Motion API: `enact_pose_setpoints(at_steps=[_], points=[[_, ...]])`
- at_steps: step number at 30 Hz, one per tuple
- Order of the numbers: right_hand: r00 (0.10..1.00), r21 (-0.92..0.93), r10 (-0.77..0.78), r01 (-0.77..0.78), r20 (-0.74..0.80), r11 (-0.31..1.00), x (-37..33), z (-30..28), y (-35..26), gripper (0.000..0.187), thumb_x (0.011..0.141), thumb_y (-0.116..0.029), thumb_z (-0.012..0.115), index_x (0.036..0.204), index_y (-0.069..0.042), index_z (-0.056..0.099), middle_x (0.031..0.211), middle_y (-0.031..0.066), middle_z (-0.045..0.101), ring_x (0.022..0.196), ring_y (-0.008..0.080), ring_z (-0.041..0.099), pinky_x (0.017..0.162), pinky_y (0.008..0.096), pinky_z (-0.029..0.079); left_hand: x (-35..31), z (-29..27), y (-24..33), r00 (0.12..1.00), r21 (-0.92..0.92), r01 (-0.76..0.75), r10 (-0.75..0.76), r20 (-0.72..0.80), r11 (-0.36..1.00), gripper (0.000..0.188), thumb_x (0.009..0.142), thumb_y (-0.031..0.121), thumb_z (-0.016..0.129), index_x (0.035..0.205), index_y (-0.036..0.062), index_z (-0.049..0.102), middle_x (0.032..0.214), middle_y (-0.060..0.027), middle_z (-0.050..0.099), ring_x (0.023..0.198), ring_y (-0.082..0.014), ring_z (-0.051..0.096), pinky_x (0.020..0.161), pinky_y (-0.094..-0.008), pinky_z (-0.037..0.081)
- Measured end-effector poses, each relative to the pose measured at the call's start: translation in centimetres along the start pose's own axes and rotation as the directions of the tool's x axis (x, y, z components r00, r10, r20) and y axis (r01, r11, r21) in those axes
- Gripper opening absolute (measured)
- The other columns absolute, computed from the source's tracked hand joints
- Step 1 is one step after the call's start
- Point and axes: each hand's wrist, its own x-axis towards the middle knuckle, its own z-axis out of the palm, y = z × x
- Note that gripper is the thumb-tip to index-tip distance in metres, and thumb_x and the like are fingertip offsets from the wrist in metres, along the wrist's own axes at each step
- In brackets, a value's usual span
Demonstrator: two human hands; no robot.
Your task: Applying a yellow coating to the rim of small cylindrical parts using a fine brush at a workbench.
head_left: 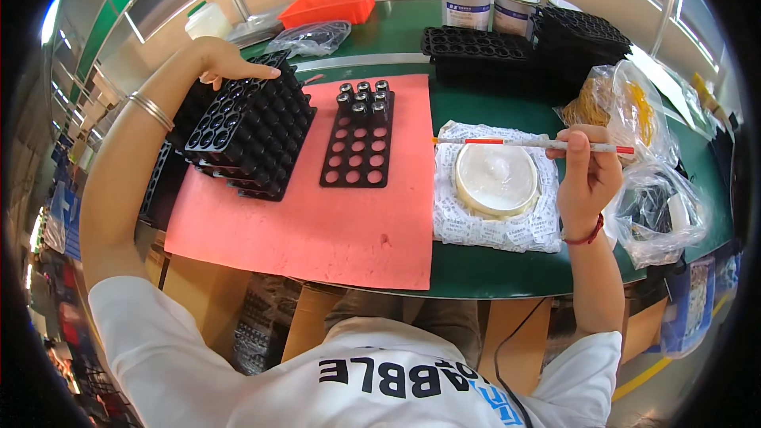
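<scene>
My left hand [230,63] reaches to the far end of a tall stack of black plastic trays [261,127] with round cups. Its fingers and thumb span the top tray there, though the stack hides part of the grip. Between the thumb and fingers of my right hand [588,166] is a slim red-and-white brush [515,143], held level with its tip to the left. Below the brush stands a round dish [497,182] of whitish paste. A black tray with round holes [355,147] lies between my hands, with several small metal cylinders [362,99] in its far rows.
A pink mat [317,246] covers the left of the green table; printed paper [468,230] lies under the dish. Behind are an orange bin [329,5], more black trays [479,43] and cans [466,6]. Clear plastic bags [658,214] crowd the right side.
</scene>
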Motion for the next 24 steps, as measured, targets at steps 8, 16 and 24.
enact_pose_setpoints(at_steps=[8,16,24], points=[[1.0,-0.059,-0.001,0.001,0.002,0.998,0.0,-0.1,-0.2,0.014,0.083,-0.006,0.049,0.074,0.004,0.052,0.073,0.0092,0.057,0.053,0.0096,0.056,0.047,0.016,0.04,0.8,-0.2,0.6,0.998,-0.015,-0.026,0.027,0.056,1.0,0.081,0.055,0.077,0.042,0.051,-0.0028,0.055,0.052,-0.0141,0.054,0.049,-0.0228,0.053,0.045,-0.033,0.042],[0.999,-0.046,-0.002,0.005,0.048,0.999,-0.4,-0.3,-0.3,0.013,0.084,-0.007,0.048,0.079,0.005,0.051,0.075,0.0106,0.056,0.057,0.0108,0.056,0.051,0.0175,0.042,0.4,-0.2,0.9,0.996,-0.004,-0.085,0.085,0.024,0.996,0.078,0.054,0.073,0.047,0.048,-0.0052,0.052,0.052,-0.0158,0.051,0.05,-0.0255,0.054,0.049,-0.0328,0.044],[0.998,-0.041,0.023,-0.021,0.057,0.999,-0.4,-0.3,-0.6,0.016,0.085,-0.01,0.046,0.08,0.004,0.048,0.074,0.0115,0.054,0.058,0.0119,0.053,0.054,0.0204,0.043,0.9,0.7,0.1,0.988,0.004,-0.144,0.144,-0.048,0.99,0.087,0.049,0.083,0.04,0.046,-0.0034,0.052,0.049,-0.0139,0.05,0.05,-0.0235,0.056,0.047,-0.0313,0.045]])
